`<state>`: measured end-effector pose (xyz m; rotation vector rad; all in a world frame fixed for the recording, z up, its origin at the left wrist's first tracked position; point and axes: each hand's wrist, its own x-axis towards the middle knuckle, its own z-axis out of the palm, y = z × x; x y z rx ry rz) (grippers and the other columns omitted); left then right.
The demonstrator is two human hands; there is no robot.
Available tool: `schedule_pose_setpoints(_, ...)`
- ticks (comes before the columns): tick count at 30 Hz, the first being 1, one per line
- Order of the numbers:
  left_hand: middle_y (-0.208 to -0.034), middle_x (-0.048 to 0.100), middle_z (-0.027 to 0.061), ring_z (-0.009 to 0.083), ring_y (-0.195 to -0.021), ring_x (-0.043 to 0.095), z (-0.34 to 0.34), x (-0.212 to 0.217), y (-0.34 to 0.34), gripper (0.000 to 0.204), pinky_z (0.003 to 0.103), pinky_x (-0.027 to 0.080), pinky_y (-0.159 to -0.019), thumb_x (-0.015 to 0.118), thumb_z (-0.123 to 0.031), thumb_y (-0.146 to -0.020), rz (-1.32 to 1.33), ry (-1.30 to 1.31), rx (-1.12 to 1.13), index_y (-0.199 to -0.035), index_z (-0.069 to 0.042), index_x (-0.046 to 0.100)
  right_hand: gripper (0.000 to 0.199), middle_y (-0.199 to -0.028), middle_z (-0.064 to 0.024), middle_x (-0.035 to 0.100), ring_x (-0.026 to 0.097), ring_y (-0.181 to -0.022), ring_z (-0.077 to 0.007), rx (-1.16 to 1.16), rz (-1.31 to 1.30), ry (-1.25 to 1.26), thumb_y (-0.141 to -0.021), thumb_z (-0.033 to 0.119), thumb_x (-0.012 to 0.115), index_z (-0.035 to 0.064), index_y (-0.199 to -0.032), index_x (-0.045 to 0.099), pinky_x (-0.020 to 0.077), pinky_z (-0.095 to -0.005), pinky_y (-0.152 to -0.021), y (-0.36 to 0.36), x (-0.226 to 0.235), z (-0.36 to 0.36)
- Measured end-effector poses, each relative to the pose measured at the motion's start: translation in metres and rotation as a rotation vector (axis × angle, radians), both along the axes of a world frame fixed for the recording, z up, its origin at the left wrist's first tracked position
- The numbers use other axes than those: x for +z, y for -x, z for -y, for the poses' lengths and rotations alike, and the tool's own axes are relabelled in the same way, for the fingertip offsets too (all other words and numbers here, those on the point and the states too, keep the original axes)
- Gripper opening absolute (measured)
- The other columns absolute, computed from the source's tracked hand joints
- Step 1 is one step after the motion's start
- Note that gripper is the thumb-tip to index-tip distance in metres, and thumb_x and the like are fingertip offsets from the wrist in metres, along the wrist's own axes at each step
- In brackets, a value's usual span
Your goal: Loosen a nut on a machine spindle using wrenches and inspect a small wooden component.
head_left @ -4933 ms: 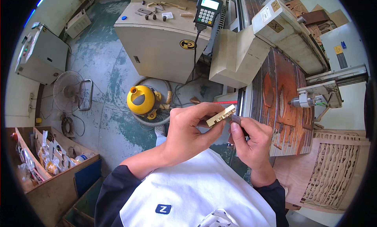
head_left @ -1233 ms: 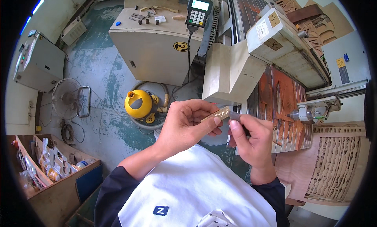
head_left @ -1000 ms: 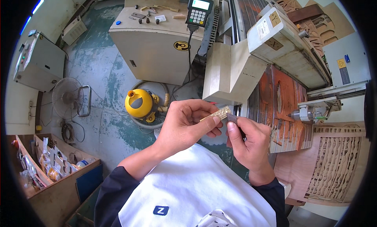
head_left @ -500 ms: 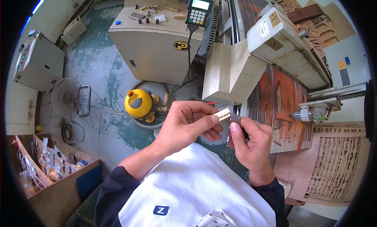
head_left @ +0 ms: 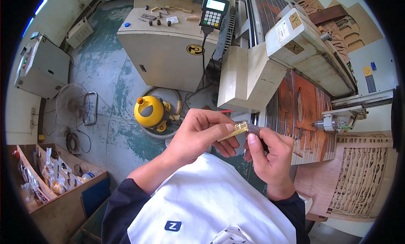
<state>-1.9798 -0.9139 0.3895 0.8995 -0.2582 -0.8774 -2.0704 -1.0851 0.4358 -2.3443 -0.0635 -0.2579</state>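
My left hand (head_left: pixel 197 136) pinches a small flat brass-coloured metal piece (head_left: pixel 241 128) with cut-out slots between thumb and fingers, in front of my chest. Between the thumb and fingers of my right hand (head_left: pixel 271 156) is a small dark grey piece (head_left: pixel 253 128), perhaps a folded abrasive pad. Its end touches the right end of the brass-coloured piece. My right fingers hide most of the dark piece, so its full shape does not show.
Ahead stands a beige cabinet (head_left: pixel 168 60) with small parts and a handheld keypad controller (head_left: pixel 213 14) on top. A yellow vacuum cleaner (head_left: pixel 148 113) sits on the floor. To the right is a large cutting machine (head_left: pixel 247 77); at lower left, a wooden parts box (head_left: pixel 63 193).
The brass-coloured piece has tilted in my left fingers, so its slotted face and long edge show more. The dark piece has turned slightly against it; both hands have hardly moved.
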Motion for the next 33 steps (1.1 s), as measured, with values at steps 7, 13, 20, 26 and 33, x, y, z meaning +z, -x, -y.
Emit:
schedule_pose_setpoints(7, -0.075, 0.068, 0.02, 0.0245, -0.063, 0.07, -0.001, 0.0, 0.004, 0.021, 0.032, 0.06, -0.058, 0.056, -0.007, -0.09, 0.005, -0.003, -0.003, -0.098, 0.011, 0.063, 0.01, -0.059, -0.0108, 0.055, 0.051, -0.044, -0.019, -0.051, -0.001, -0.059, -0.088, 0.005, 0.061, -0.0015, -0.08, 0.059, 0.0391, -0.0311, -0.043, 0.005, 0.0, -0.005)
schedule_pose_setpoints(13, -0.078, 0.069, 0.0178, 0.0222, -0.066, 0.07, -0.001, 0.004, 0.01, 0.017, 0.03, 0.06, -0.061, 0.06, -0.003, -0.089, 0.082, -0.049, 0.057, -0.099, 0.01, 0.063, 0.006, -0.062, -0.0111, 0.057, 0.053, -0.045, -0.0192, -0.009, 0.001, -0.05, -0.087, 0.004, 0.061, -0.002, -0.084, 0.062, 0.0401, -0.0306, -0.043, 0.01, 0.0, -0.004)
schedule_pose_setpoints(20, -0.082, 0.069, 0.0153, 0.018, -0.07, 0.069, -0.001, 0.003, 0.02, 0.018, 0.027, 0.059, -0.065, 0.062, -0.004, -0.089, 0.193, -0.094, 0.119, -0.101, 0.01, 0.062, 0.005, -0.066, -0.0127, 0.059, 0.056, -0.049, -0.0239, 0.028, -0.01, 0.003, -0.086, 0.002, 0.062, -0.002, -0.085, 0.06, 0.0434, -0.033, -0.045, 0.015, -0.001, -0.008)
schedule_pose_setpoints(26, -0.086, 0.069, 0.015, 0.0158, -0.073, 0.069, 0.0, 0.002, 0.028, 0.017, 0.026, 0.058, -0.067, 0.062, -0.001, -0.088, 0.259, -0.09, 0.201, -0.1, 0.011, 0.061, 0.006, -0.067, -0.0132, 0.059, 0.057, -0.051, -0.0261, 0.009, -0.021, 0.004, -0.086, 0.002, 0.062, -0.0016, -0.083, 0.059, 0.0438, -0.034, -0.046, 0.02, -0.005, -0.01)
schedule_pose_setpoints(33, -0.088, 0.069, 0.0153, 0.0153, -0.075, 0.068, 0.001, -0.001, 0.034, 0.017, 0.025, 0.058, -0.068, 0.062, 0.002, -0.088, 0.322, -0.119, 0.232, -0.101, 0.012, 0.06, 0.005, -0.066, -0.0129, 0.058, 0.057, -0.049, -0.0251, 0.017, 0.031, 0.037, -0.085, 0.002, 0.062, -0.0018, -0.083, 0.059, 0.0436, -0.0337, -0.045, 0.024, -0.013, -0.009)
